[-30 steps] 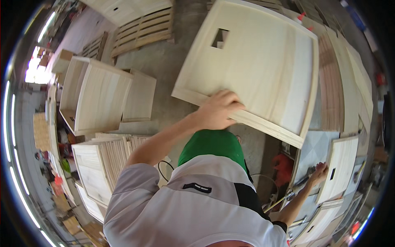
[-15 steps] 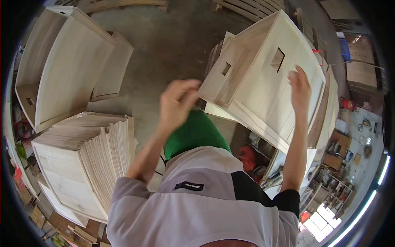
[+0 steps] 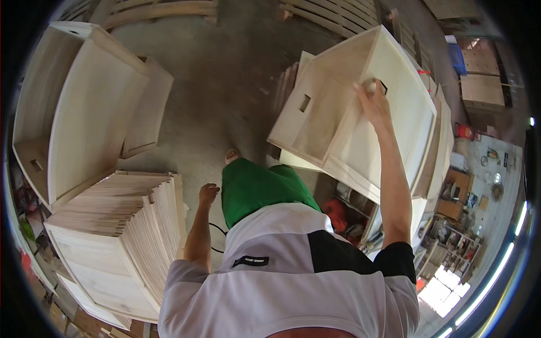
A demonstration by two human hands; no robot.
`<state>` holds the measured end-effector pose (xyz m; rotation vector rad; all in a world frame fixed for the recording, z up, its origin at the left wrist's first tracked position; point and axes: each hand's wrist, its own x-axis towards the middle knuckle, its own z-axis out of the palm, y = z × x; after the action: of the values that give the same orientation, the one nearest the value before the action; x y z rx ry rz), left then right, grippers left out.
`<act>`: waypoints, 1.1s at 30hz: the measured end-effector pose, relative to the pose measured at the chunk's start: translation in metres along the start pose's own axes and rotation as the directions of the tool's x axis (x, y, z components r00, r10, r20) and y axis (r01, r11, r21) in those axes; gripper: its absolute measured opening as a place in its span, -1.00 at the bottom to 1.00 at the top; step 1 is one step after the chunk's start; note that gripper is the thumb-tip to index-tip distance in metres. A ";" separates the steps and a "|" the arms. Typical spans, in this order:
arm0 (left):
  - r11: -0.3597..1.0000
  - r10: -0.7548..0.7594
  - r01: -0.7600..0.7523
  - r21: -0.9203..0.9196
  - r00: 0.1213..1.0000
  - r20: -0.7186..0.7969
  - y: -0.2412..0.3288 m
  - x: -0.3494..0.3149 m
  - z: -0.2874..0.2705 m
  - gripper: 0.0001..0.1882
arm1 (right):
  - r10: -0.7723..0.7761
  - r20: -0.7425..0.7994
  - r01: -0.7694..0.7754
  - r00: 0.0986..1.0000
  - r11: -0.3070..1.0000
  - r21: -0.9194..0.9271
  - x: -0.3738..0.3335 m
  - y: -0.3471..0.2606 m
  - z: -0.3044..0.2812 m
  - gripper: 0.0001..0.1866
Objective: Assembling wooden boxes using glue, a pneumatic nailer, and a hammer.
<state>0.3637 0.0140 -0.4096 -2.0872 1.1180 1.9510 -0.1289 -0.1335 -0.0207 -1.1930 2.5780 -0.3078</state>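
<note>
1. While the right hand (image 3: 375,107) reaches over the pale wooden box (image 3: 360,142), its fingers lie at the dark-edged cutout (image 3: 384,87) in the outer panel. Whether they grasp the edge or merely touch it cannot be told.
2. The left hand (image 3: 208,194) hangs beside the green shorts (image 3: 262,183), fingers loosely curled; nothing is seen in it, and a full clench cannot be confirmed.
3. Step in hand, as judged: one-handed handling of the box at its cutout. Any move of the box from here would call for a secure hold there and, given its bulk, support from the left hand.
4. The box stands ahead and to the right, its open side facing left. Plain boards and a slotted end wall (image 3: 305,103) show inside; no contents are visible.
5. On the left, a second box (image 3: 98,112) opens leftward; its interior is only partly visible.
6. Nearer on that side, thin panels form a dense stack (image 3: 90,256).
7. At far right stands a blue bin (image 3: 457,59), contents indistinct.
</note>
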 end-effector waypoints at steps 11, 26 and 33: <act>0.935 0.307 -0.261 0.240 0.935 -0.180 0.128 -0.010 -0.035 -0.61 | -0.016 -0.091 0.033 0.996 0.982 0.189 0.014 0.006 0.017 -0.18; 0.786 0.594 -0.569 -0.242 0.803 0.042 0.307 -0.083 -0.084 -0.27 | -0.034 -0.041 0.053 0.999 0.604 0.795 -0.038 0.005 -0.171 -0.54; 0.754 0.648 -0.656 -0.028 0.750 -0.134 0.383 -0.190 -0.180 -0.62 | -0.195 -0.036 0.067 0.980 0.153 0.986 -0.044 0.001 -0.156 -0.57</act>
<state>0.3209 -0.2736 -0.0477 -2.0308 2.0665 2.1576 -0.1561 -0.0876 0.1325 -0.7666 1.4236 -1.6341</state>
